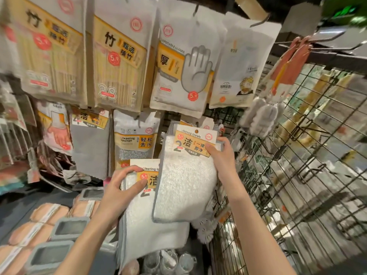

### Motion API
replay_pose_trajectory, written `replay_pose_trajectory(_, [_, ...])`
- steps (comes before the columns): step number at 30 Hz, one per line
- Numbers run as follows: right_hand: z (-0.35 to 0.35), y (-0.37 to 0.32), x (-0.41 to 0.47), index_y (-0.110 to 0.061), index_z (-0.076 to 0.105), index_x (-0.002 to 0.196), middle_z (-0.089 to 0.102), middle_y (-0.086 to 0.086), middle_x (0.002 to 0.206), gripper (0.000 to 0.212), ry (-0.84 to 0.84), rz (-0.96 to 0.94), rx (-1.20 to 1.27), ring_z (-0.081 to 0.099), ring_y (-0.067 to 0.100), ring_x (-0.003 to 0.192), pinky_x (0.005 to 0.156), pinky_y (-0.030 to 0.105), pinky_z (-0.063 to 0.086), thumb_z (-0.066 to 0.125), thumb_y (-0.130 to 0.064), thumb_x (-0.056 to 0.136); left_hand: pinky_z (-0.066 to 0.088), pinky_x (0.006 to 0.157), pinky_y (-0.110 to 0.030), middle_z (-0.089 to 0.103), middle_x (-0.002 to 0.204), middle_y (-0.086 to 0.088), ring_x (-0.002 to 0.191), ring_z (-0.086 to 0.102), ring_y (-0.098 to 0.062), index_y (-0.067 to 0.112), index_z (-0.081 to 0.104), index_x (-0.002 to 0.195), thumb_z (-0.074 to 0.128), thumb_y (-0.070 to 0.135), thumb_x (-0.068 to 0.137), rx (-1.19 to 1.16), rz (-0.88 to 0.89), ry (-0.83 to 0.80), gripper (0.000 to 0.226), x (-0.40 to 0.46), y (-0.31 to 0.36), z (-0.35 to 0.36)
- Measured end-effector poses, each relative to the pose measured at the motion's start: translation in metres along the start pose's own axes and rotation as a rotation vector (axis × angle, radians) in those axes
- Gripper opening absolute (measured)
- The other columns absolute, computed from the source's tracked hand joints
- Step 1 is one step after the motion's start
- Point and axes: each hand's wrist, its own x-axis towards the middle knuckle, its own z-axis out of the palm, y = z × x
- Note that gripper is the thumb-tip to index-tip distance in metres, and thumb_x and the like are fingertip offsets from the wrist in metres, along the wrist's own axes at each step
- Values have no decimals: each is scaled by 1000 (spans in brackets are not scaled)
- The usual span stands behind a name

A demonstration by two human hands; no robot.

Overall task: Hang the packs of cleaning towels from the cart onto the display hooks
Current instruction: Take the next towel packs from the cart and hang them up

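Two raised hands, left hand point(121, 187) and right hand point(222, 155), each hold a towel pack point(184, 187)

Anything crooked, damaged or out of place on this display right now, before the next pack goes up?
Nothing looks damaged or spilled. The white fluffy cleaning towel pack with the orange header card is tilted, but the right hand grips its card near the hook. The left hand holds a second white towel pack lower.

Bright, even shop light; wide-angle bending and motion blur grow outward from the sharper white glove-printed hanging pack point(185, 76).
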Motion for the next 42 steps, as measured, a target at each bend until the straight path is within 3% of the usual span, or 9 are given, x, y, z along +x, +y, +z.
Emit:
replay_pose_trajectory(6, [4, 17, 22, -13, 51, 102, 59, 11, 120, 22, 62, 11, 1, 61, 25, 105, 91, 43, 51, 65, -10, 86, 43, 103, -52, 59, 125, 3, 117, 58, -23, 46, 67, 92, 76, 25, 79, -27, -18, 16, 26, 7, 0, -3])
replay_pose_trajectory(10, [9, 21, 31, -20, 51, 93, 60, 11, 118, 21, 80, 5, -2, 60, 27, 107, 93, 45, 50, 67, -8, 85, 41, 99, -36, 57, 122, 10, 117, 55, -15, 38, 68, 92, 75, 16, 81, 16, 41, 59, 26, 9, 0, -1])
replay_pose_trajectory(14, [16, 23, 38, -17, 51, 94, 62, 13, 116, 21, 104, 3, 47, 62, 27, 106, 91, 42, 52, 67, -5, 85, 41, 103, -41, 58, 123, 5, 116, 56, -17, 37, 68, 93, 74, 14, 82, 33, 47, 71, 26, 12, -2, -4])
replay_pose_trajectory(19, [21, 28, 49, -15, 52, 98, 62, 7, 115, 24, 137, -15, 46, 60, 23, 107, 92, 40, 51, 69, -7, 83, 43, 90, -32, 58, 117, 12, 110, 58, -10, 45, 68, 89, 74, 18, 81, 21, 37, 63, 28, 14, -1, -7])
replay_pose_trajectory(22, [24, 30, 57, -14, 54, 98, 61, -2, 110, 26, 181, -26, 32, 58, 18, 106, 88, 33, 52, 71, -6, 81, 44, 90, -32, 59, 116, 13, 110, 59, -12, 43, 68, 90, 74, 18, 80, 15, 32, 66, 27, 14, 0, -7])
replay_pose_trajectory(26, [31, 29, 65, -12, 54, 98, 48, -24, 90, 26, 225, -18, 34, 48, 7, 96, 68, 8, 38, 71, -5, 80, 44, 102, -46, 59, 117, 13, 115, 58, -20, 41, 69, 90, 74, 20, 78, -9, 20, 63, 25, 11, 4, -7])
replay_pose_trajectory(31, [34, 29, 69, -12, 52, 102, 60, 3, 111, 26, 238, -9, -26, 58, 22, 104, 87, 37, 51, 69, -6, 82, 41, 105, -53, 61, 120, 9, 116, 58, -23, 39, 69, 94, 74, 34, 66, -30, 17, 53, 28, 7, 10, -6])
replay_pose_trajectory(37, [29, 30, 58, -13, 52, 120, 48, 9, 127, 36, 142, -84, -149, 45, 8, 102, 88, 18, 35, 64, -9, 87, 44, 102, -54, 62, 121, 3, 114, 60, -27, 40, 69, 93, 74, 34, 66, -65, 11, 48, 29, 8, 12, -3])
replay_pose_trajectory(42, [18, 23, 35, -15, 43, 135, 38, 6, 136, 53, 72, -85, -155, 38, 5, 111, 97, 13, 28, 66, -16, 87, 40, 105, -58, 63, 123, -4, 116, 58, -30, 41, 69, 92, 75, 26, 73, -55, 17, 29, 25, 6, 15, 3])
